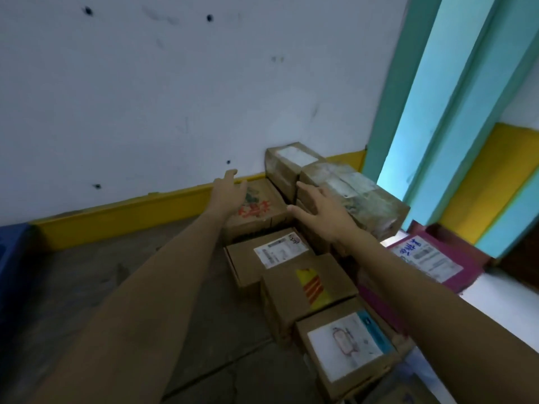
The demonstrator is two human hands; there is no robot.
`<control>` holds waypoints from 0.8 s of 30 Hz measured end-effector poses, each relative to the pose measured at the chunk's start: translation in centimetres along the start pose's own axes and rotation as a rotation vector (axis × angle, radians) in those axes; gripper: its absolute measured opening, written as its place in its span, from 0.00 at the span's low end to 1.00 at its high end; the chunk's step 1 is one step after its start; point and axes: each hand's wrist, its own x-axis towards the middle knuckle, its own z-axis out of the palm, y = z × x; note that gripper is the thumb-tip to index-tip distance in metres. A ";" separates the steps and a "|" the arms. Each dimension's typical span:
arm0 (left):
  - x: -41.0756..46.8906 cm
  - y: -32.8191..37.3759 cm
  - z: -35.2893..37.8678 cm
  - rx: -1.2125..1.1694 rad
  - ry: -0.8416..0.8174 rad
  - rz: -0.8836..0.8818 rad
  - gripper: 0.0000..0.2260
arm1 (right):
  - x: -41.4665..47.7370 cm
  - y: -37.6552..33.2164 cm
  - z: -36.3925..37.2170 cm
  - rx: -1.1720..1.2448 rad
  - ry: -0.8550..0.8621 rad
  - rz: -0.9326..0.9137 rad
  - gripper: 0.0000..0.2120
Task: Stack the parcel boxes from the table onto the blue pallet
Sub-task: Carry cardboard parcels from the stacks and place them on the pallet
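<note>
Several brown parcel boxes lie in a row along the right. Both my arms reach toward the far end. My left hand point(229, 189) hovers open over the far edge of a flat box with red print point(256, 209). My right hand point(322, 212) is open, fingers spread, by the left side of a taped, worn box point(358, 196). Behind that one stands another taped box point(287, 161) against the wall. Nearer me lie a box with a white label point(277, 253), one with a yellow and red sticker point(309, 287) and one with a drawing label point(347, 345). A blue pallet point(11, 258) corner shows at far left.
A magenta box with a white label point(431, 258) lies at the right on a white surface point(501, 293). A white wall with a yellow skirting point(125, 211) runs behind. A teal door frame point(431, 112) stands at right. Grey floor point(116, 287) spreads at left.
</note>
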 end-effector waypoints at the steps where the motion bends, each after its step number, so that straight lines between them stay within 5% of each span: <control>1: 1.3 0.6 0.8 0.007 -0.022 -0.001 0.22 | 1.5 0.8 -0.6 0.003 0.016 -0.006 0.33; 9: 11.1 4.3 7.1 0.021 -0.066 -0.042 0.23 | 14.9 7.8 -5.8 -0.004 0.002 -0.036 0.32; 24: 23.5 3.8 15.2 0.110 -0.160 -0.192 0.23 | 29.3 17.5 -2.6 0.045 -0.387 0.069 0.35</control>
